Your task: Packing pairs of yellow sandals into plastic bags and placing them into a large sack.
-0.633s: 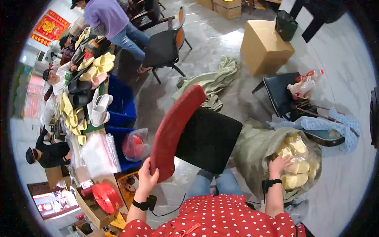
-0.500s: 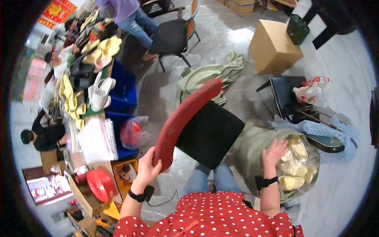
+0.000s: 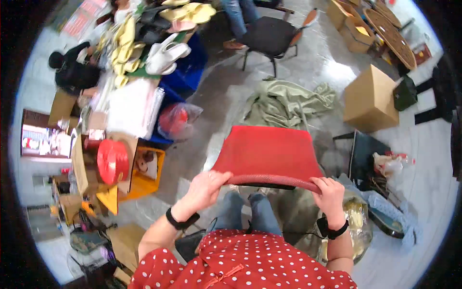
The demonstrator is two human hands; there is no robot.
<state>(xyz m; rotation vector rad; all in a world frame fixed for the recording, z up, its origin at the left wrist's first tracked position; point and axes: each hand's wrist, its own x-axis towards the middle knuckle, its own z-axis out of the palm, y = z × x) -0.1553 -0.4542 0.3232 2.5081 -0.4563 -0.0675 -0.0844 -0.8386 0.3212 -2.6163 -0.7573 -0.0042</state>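
Observation:
In front of my legs stands a chair with a red backrest (image 3: 269,151), which hides most of its black seat. My left hand (image 3: 207,189) is closed round the left end of the backrest's near edge. At the other end of that edge, my right hand (image 3: 329,193) is closed with its fingers over the top. Close to my right forearm is a sack of yellow slippers (image 3: 357,216) in clear plastic, partly covered by the arm. A crumpled grey-green cloth (image 3: 284,103) lies on the floor beyond the chair.
To the left, a long table holds slippers (image 3: 126,45) and white plastic bags (image 3: 132,108); blue bins stand below. A red roll (image 3: 113,161) and a yellow crate (image 3: 151,176) are nearer. A cardboard box (image 3: 370,98) and a dark chair (image 3: 365,154) stand right; another chair (image 3: 269,36) is ahead.
The red-backed chair has turned, its backrest now facing me across its width. My right hand has left the slipper sack and taken hold of the backrest. The whole view has swung left.

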